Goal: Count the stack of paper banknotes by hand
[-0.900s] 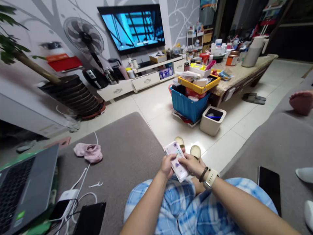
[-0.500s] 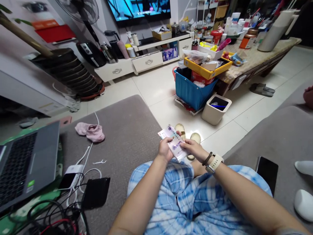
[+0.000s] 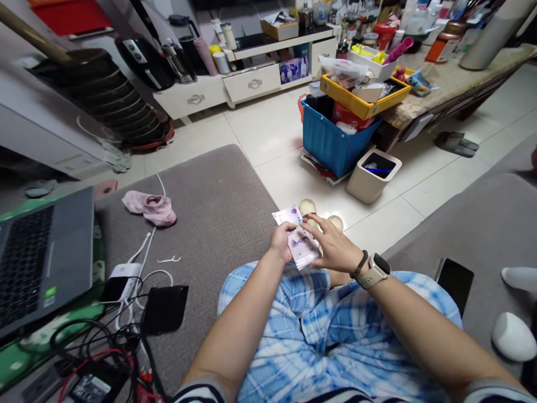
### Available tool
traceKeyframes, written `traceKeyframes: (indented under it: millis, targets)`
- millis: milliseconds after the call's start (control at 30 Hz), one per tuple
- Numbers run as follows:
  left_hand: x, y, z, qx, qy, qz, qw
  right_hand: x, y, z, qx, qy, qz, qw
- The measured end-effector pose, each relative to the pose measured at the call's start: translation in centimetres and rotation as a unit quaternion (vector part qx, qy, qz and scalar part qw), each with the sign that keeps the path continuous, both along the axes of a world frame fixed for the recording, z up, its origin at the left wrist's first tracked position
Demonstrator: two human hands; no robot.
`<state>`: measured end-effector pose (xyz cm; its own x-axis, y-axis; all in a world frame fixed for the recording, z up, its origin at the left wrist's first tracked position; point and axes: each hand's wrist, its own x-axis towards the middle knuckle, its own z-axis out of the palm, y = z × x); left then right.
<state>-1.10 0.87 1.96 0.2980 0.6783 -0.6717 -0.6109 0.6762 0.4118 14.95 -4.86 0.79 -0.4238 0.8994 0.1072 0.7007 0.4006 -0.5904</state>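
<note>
A small stack of purple-and-white banknotes (image 3: pixel 302 246) is held over my lap, its top note face up. My left hand (image 3: pixel 282 242) is closed on the stack's left edge, thumb across the top. My right hand (image 3: pixel 338 244) is at the right side of the notes, fingers stretched and apart, the fingertips over the upper part and the thumb near the lower edge. Whether those fingertips touch the paper I cannot tell. A pale watch (image 3: pixel 376 270) and a dark bracelet (image 3: pixel 359 265) are on my right wrist.
To the left on the grey sofa (image 3: pixel 218 207) lie pink socks (image 3: pixel 151 207), a laptop (image 3: pixel 46 257), a black pouch (image 3: pixel 164 309) and tangled cables. At right is a phone (image 3: pixel 455 282). Ahead stand a bin (image 3: pixel 372 178), a blue basket (image 3: pixel 331 140) and a cluttered table (image 3: pixel 465 84).
My right hand has loosened from the banknotes; its fingers have spread and turned palm-down beside them. My left hand keeps its hold. The camera view has tilted downward.
</note>
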Motion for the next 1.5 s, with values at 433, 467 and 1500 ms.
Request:
traceKeyframes:
  millis: [433, 467, 1500]
  targets:
    - [0.1, 0.1, -0.9, 0.030, 0.006, 0.005, 1.000, 0.4, 0.4, 0.2, -0.012, -0.026, 0.019, 0.999]
    - [0.0, 0.1, -1.0, 0.033, 0.007, 0.006, 0.999, 0.4, 0.4, 0.2, -0.008, -0.028, 0.012, 0.999]
    - [1.0, -1.3, -1.2, 0.120, 0.071, 0.022, 0.990, -0.5, -0.3, -0.5, 0.061, -0.074, -0.024, 0.995]
